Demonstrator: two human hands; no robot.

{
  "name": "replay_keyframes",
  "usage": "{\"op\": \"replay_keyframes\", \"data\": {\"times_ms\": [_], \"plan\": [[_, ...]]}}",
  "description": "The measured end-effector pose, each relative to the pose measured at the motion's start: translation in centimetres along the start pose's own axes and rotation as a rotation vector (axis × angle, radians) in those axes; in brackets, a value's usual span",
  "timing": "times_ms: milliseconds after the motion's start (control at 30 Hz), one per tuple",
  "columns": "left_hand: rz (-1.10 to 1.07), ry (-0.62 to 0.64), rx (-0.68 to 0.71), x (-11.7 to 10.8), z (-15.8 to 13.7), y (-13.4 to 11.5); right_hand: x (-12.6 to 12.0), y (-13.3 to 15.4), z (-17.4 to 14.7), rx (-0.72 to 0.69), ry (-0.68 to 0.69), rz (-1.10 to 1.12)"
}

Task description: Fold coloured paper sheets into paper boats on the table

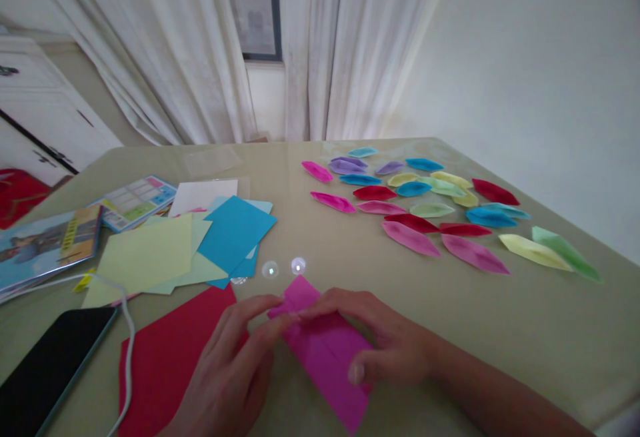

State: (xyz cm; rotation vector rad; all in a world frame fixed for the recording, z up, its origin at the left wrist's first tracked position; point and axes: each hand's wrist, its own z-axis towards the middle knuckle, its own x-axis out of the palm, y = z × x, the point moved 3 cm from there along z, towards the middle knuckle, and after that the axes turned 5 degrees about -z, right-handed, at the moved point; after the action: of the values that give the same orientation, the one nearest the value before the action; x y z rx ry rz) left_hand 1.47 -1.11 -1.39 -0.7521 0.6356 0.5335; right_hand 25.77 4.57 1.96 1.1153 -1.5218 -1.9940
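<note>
At six o'clock on the bench (500,344), the pink paper (325,350) is held, its eleven o'clock end by the left hand (235,357), its three o'clock side by the right hand (390,337). It should be light, bendy and easily torn, best taken by its edges. Farther, at one o'clock, folded papers (375,193) are spread.

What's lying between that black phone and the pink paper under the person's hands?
In the head view, going from the black phone to the pink paper, you cross a white cable, a red sheet and the person's left hand.
</note>
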Motion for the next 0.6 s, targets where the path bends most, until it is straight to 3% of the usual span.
{"op": "replay_keyframes", "data": {"times_ms": [67,167,300,600], "plan": [[0.014,-0.008,-0.028,0.0,0.0,0.3,0.1,0.1,0.0,0.013,0.042,0.151],[-0.050,0.081,-0.020,0.2,0.3,0.4,0.3,0.2,0.0,0.015,0.061,0.363],[-0.059,0.134,0.006,0.1,0.6,0.4,0.5,-0.1,0.3,-0.018,-0.014,0.579],[-0.121,0.153,0.061,-0.1,0.5,0.1,0.6,-1.4,0.6,-0.094,-0.027,0.744]]}}
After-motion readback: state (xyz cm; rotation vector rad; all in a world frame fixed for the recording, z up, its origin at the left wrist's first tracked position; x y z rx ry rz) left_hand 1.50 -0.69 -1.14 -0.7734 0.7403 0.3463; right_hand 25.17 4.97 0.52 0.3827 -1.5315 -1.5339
